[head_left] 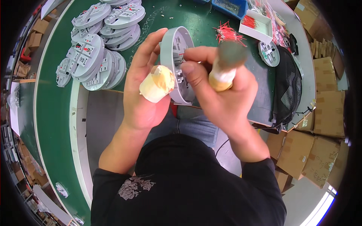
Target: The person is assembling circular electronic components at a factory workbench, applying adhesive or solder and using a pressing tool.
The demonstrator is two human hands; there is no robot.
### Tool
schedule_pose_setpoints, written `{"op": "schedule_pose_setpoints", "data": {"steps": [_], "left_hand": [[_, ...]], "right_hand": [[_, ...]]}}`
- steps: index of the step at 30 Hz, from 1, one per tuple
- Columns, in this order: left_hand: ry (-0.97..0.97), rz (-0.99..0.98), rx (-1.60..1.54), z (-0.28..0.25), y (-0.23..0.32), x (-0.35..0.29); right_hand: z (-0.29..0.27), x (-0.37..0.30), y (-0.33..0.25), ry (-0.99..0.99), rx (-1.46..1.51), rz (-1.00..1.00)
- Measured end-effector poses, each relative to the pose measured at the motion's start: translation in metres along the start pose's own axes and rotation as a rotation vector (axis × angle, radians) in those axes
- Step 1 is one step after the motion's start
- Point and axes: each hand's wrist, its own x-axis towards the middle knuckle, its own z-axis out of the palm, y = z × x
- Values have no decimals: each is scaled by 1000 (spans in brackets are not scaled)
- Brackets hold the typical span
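Note:
My left hand [141, 101] grips a round, shallow grey plastic housing [167, 49] by its rim and tilts it on edge, its moulded inner side turned right. The thumb carries a pale yellow and white wrapping [156, 84]. My right hand [230, 100] is closed at the open side, thumb and index finger pinched together inside the housing. A short bit of thin red wire [181, 54] shows at those fingertips; the rest is hidden. Above the right hand's other fingers stands a blurred object with a dark grey-green end and a white and yellow lower part [222, 77]; its kind is unclear.
Stacks of similar grey housings [88, 56] stand at the left of the green table [181, 15]. Farther right lie a pile of red wires [229, 33], a white box [260, 32], a blue bin [230, 7], a round part [269, 53] and a black mesh pouch [288, 86]. Cardboard boxes [298, 154] are at right.

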Motion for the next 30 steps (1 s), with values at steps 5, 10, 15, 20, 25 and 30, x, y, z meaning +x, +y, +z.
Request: {"op": "schedule_pose_setpoints", "data": {"steps": [5, 10, 15, 20, 25, 30], "left_hand": [[2, 61, 90, 3, -1, -4], [-63, 30, 72, 4, 0, -14], [21, 22, 267, 10, 1, -17], [75, 23, 239, 17, -2, -17], [-11, 105, 363, 7, -10, -15], [-52, 197, 265, 8, -15, -10]], "right_hand": [[7, -6, 1, 25, 10, -140], [3, -9, 2, -30, 28, -134], [1, -7, 4, 5, 37, -131], [-4, -5, 1, -10, -26, -120], [-4, -6, -10, -26, 28, 40], [0, -7, -10, 11, 243, 291]]}}
